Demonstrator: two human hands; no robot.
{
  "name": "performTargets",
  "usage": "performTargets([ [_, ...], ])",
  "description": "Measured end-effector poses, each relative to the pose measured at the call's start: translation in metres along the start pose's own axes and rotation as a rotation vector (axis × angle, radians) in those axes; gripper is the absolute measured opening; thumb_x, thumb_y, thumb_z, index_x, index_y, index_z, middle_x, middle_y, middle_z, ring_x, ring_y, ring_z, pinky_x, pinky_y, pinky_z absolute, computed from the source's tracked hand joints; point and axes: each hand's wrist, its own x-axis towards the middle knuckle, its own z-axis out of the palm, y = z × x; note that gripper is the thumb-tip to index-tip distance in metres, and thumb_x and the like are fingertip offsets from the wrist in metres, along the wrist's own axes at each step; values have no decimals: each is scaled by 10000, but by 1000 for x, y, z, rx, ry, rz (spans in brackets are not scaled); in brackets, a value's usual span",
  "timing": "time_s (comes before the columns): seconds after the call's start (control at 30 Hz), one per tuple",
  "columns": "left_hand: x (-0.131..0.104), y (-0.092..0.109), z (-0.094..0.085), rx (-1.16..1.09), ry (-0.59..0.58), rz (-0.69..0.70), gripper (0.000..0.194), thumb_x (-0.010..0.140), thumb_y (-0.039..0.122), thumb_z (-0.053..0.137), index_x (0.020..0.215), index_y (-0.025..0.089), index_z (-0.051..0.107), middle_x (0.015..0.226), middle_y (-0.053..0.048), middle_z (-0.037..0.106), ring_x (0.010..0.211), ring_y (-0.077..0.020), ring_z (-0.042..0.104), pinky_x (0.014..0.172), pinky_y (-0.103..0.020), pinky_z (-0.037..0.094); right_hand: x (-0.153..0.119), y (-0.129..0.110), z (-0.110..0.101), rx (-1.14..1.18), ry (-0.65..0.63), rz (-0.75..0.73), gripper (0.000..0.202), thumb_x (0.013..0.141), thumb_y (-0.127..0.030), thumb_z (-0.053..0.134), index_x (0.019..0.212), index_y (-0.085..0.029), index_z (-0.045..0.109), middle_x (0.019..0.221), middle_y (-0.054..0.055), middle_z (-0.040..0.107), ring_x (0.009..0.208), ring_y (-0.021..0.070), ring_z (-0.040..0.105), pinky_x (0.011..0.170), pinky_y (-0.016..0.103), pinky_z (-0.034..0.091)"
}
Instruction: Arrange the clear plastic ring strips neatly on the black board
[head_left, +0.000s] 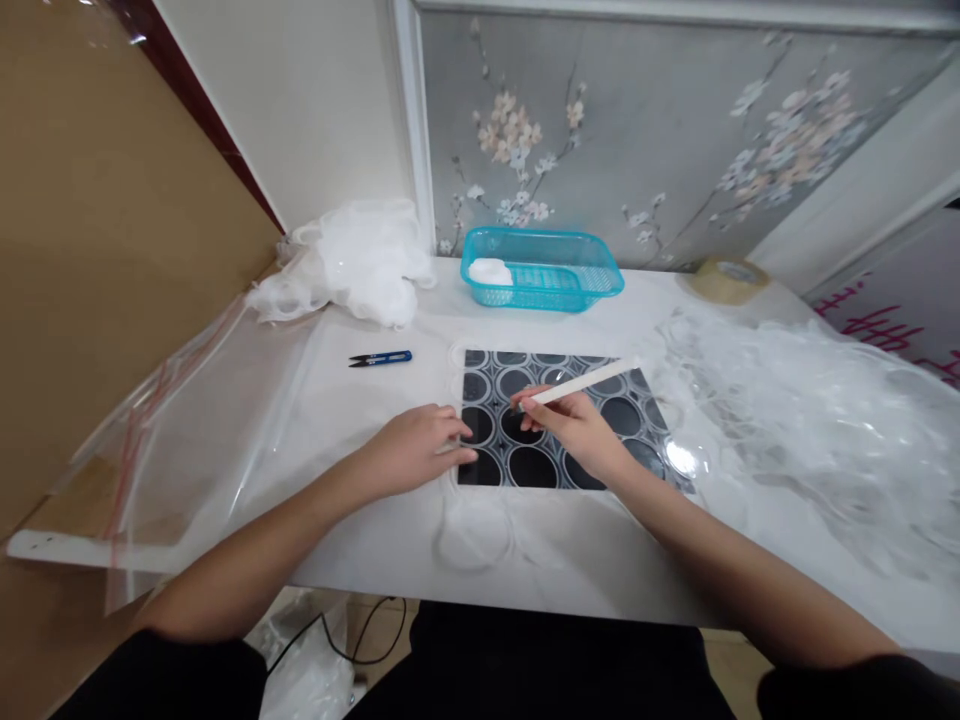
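A dark, glossy sheet patterned with pale circles lies flat on the white table. Over its middle, my right hand grips a long white pen-like tool, its lower end pointing down at the sheet. At the sheet's left edge rests my left hand, thumb and fingers apart with nothing between them. Thin clear film with round outlines shows under and in front of the sheet. Blue-handled thread snips lie beyond my left hand.
A turquoise plastic basket with a white item inside stands against the wall. White filmy material is heaped at back left. Clear plastic bags hang over the left edge. Tape and piled clear film occupy the right.
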Motion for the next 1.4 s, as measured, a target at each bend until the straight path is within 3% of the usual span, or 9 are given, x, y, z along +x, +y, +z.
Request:
performTargets([
  [0.1,7,-3,16,80,110,-31,175,913,244,553,997,148,673,1015,-80,590,987,-220,557,871,-351,460,0,5,8,-86,-113,-9,256,755,-383,687,891,-168,705,611,-3,636,570,122,594,550,252,476],
  [0.3,12,-7,22,108,72,-25,59,849,174,640,898,143,650,1034,-72,558,974,-211,549,864,-335,465,-2,13,31,-362,-144,-130,169,799,-301,643,855,-160,717,657,25,681,552,132,588,520,249,432],
  [0.53,-11,25,39,521,85,-44,145,910,116,513,972,98,643,975,-112,625,867,-236,587,753,-344,493,-4,15,37,-386,-130,-174,110,801,-232,636,802,-168,725,800,39,731,677,156,652,613,259,472],
  [0.6,-18,34,50,580,120,-32,229,930,188,518,1079,55,630,1073,-165,633,951,-268,601,800,-363,500,-4,16,37,-373,-135,-166,117,804,-241,638,813,-166,728,814,42,735,703,164,665,636,264,486],
  [0.7,-26,44,64,612,187,-29,581,903,471,556,1236,-5,558,1237,-259,571,1107,-344,569,901,-414,485,-5,16,37,-386,-145,-159,130,811,-250,637,833,-164,732,849,49,738,725,170,673,656,270,496],
  [0.8,-30,49,70,608,208,-31,740,843,640,527,1252,26,569,1258,-280,558,1118,-381,575,892,-431,496,-6,15,36,-410,-145,-165,133,818,-247,631,836,-165,733,858,53,739,727,172,673,658,275,496],
  [1.2,-30,56,75,607,211,-68,801,808,727,470,1312,110,561,1239,-290,569,1157,-412,555,965,-500,435,-5,16,36,-429,-158,-203,102,829,-221,627,826,-170,715,846,45,734,719,161,671,650,266,500],
  [1.3,-29,59,77,620,191,-95,828,788,766,436,1358,171,521,1247,-274,568,1148,-433,553,965,-549,406,-5,15,34,-501,-184,-304,105,855,-204,601,839,-178,702,848,43,729,745,162,668,676,277,511],
  [1.4,-28,60,79,631,177,-112,890,752,815,405,1344,162,533,1239,-277,569,1139,-451,548,984,-585,361,-7,17,33,-651,-239,-540,163,913,-196,517,878,-186,676,918,60,723,829,179,651,762,324,523],
])
